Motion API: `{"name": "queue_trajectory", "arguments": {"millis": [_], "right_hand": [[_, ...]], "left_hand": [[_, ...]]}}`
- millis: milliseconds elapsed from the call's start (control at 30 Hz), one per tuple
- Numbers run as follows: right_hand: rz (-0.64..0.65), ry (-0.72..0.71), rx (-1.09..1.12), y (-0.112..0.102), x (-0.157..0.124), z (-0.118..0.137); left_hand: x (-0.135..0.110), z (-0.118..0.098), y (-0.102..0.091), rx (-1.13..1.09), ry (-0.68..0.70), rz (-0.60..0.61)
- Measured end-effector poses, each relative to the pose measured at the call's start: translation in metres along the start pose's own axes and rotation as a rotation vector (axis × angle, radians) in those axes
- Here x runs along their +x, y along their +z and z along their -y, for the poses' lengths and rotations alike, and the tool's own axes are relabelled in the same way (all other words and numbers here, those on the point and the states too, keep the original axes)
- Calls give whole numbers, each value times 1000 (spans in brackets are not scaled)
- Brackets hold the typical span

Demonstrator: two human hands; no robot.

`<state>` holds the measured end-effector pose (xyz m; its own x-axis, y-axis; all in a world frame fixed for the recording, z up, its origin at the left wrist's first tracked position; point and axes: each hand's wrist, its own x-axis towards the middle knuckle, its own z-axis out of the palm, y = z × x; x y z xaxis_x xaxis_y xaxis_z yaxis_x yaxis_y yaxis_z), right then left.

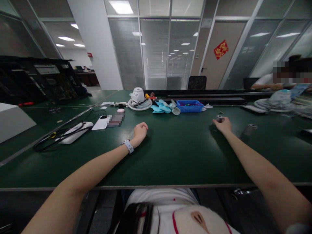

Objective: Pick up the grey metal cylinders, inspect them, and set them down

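Observation:
My left hand (140,131) rests on the dark green table (170,152), curled into a loose fist with nothing visible in it; a watch sits on that wrist. My right hand (223,124) reaches further out on the right and closes round a small grey metal part (219,118). A short grey cylinder (250,129) lies on the table just right of that hand. Beyond both hands stand a white fan housing with its grille (138,99), pale blue fan blades (162,107) and a blue parts bin (190,106).
A white phone (101,123) and a white device with black cables (73,132) lie at the left. Another person sits at the far right behind a second fan grille (273,104). Black racks stand at the far left, a glass partition behind.

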<state>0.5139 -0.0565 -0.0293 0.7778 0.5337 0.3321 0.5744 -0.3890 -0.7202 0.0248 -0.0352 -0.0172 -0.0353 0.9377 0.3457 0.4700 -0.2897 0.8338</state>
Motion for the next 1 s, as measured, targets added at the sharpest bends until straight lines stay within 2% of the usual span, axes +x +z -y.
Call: {"name": "queue_trajectory", "arguments": {"millis": [200,500,633,733,867,933,1000], "right_hand": [[-23,-3,21,2,-1,0],[-8,-18,-76,-7,-10,8],[-7,-165,-24,2,-29,33],[127,-319,169,20,-68,72],[498,-483,479,46,-142,128],[639,-555,558,54,-175,147],[706,-594,586,57,-199,157]], "left_hand": [[1,1,0,29,-15,-2],[0,-3,-2,42,-22,2],[-2,-5,-3,34,-32,9],[-3,-6,-4,49,-37,9],[-3,-5,-5,47,-33,3],[-2,-3,-4,9,-16,9],[-1,-1,-2,-56,15,46]]}}
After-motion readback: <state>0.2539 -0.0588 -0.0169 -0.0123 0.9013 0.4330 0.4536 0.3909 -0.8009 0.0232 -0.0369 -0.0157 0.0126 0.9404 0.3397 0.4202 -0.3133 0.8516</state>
